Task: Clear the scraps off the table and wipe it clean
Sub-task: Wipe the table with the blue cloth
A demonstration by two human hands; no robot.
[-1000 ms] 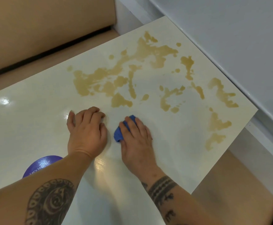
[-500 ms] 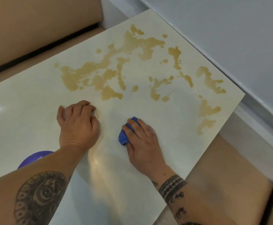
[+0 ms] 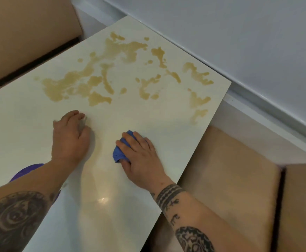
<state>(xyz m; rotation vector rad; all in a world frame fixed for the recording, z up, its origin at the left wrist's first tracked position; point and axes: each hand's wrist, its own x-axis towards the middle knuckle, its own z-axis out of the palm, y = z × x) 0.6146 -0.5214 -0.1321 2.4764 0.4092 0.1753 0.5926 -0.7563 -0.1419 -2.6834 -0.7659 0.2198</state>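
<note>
While the left hand (image 3: 69, 140) rests knuckles-up on the table (image 3: 17, 120), its fingers curled under and holding nothing I can see — possibly a scrap tucked beneath, can't tell — the right hand (image 3: 141, 157) presses a bunched blue cloth (image 3: 120, 151) flat to the surface, fingers spread over it and thumb hooked round its near edge. The cloth sits on the near, already glossy part of the table, well short of the tan spill (image 3: 94, 82), which spreads across the far half from left to the right edge.

To do the wipe well, I'd judge: keep the left hand planted as a brace, push the cloth forward into the nearest blotches, work in overlapping passes left to right, and pull liquid inward so it doesn't run off the right edge onto the seat (image 3: 230, 179). Refold the cloth once it's soaked.

Hard to make out: the purple thing (image 3: 27, 170) under the left forearm is mostly covered — could be a bowl or lid. No scraps visible. The table's near left corner is cut off.
</note>
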